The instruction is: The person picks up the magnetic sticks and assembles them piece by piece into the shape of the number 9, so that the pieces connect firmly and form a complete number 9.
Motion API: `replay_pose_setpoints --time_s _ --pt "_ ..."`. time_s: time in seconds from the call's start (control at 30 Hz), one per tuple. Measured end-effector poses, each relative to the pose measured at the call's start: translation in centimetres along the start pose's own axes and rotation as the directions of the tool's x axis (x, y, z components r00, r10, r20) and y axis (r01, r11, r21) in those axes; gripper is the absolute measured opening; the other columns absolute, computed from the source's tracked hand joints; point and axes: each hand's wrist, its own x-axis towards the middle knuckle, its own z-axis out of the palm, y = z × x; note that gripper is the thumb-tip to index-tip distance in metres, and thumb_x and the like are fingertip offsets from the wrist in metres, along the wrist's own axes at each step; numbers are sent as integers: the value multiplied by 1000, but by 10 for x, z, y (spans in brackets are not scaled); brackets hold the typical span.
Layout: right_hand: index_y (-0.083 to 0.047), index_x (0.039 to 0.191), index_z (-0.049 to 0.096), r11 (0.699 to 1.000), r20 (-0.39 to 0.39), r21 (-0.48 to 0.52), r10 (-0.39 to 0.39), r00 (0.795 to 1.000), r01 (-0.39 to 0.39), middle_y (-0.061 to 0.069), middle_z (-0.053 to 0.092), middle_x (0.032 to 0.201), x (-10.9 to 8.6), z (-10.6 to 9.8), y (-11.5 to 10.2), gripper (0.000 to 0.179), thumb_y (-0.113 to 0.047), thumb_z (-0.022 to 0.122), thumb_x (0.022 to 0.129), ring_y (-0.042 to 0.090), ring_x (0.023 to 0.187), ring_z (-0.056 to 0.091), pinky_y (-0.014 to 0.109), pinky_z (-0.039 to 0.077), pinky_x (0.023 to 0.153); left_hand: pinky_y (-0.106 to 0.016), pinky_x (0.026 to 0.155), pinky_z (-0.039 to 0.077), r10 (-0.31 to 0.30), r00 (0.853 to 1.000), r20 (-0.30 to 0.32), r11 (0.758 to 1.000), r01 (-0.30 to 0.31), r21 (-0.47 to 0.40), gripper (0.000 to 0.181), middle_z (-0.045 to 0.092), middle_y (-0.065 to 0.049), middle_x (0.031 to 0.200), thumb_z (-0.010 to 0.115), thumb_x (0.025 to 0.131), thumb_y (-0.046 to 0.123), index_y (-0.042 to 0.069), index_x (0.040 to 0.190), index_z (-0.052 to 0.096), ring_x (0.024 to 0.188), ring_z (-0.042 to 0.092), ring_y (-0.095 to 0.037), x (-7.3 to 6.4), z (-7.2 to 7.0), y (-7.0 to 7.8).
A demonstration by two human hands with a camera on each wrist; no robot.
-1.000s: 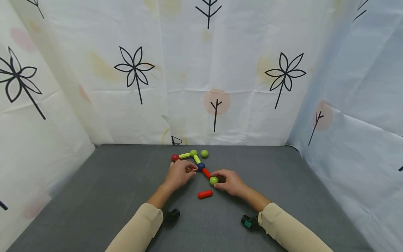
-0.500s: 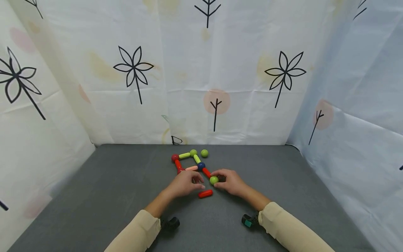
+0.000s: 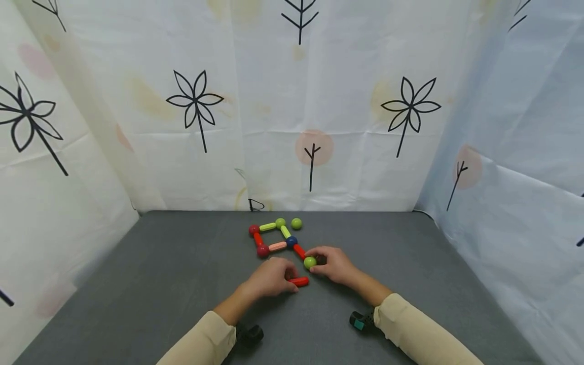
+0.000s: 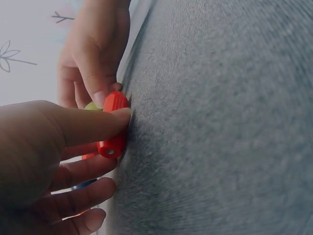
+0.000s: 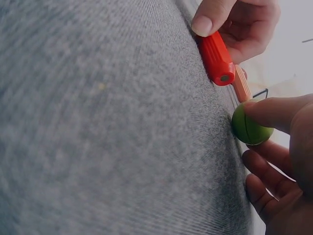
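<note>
My left hand (image 3: 272, 277) pinches a loose red magnetic rod (image 4: 113, 125) between thumb and fingers, low over the grey table. The rod's end with a small metal tip shows in the right wrist view. My right hand (image 3: 336, 265) pinches a green ball (image 5: 251, 124), which joins the lower end of another red rod (image 3: 298, 251). That rod runs up to a dark blue ball (image 3: 291, 242). From the blue ball, a peach rod (image 3: 277, 246), two red balls, a red rod (image 3: 258, 239) and two yellow-green rods with a green ball (image 3: 280, 223) form a closed four-sided outline.
A separate green ball (image 3: 296, 223) lies behind the outline, near the table's back edge. White patterned cloth (image 3: 274, 167) hangs behind and on both sides of the grey table (image 3: 182, 284).
My left hand has left the peach rod and lower red ball, moved toward me and right, and taken hold of the loose red rod. My right hand stays on the green ball.
</note>
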Motion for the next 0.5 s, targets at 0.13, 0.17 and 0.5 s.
replay_pose_setpoints --time_s 0.13,0.17,0.5 --pt "-11 117 69 1000 0 5 11 1000 -11 3 66 112 0 2 -1 34 -14 77 84 18 91 61 37 49 79 -25 60 43 -46 999 -30 999 46 5 17 56 12 69 84 77 26 19 82 70 62 50 -7 -2 0 -3" --pt "-11 117 69 1000 1 9 14 1000 -14 3 66 112 1 2 -1 34 -14 77 84 19 91 61 37 49 79 -26 61 43 -58 998 -35 998 58 2 17 56 12 70 84 77 26 19 83 70 63 50 -7 -2 -1 -4" --pt "-9 117 69 999 9 36 35 999 -36 3 66 111 1 -1 -4 34 -13 77 84 20 91 61 38 49 79 -28 57 45 -149 984 -96 988 145 -49 16 59 11 68 83 78 26 17 83 71 59 54 -8 0 -10 -7"
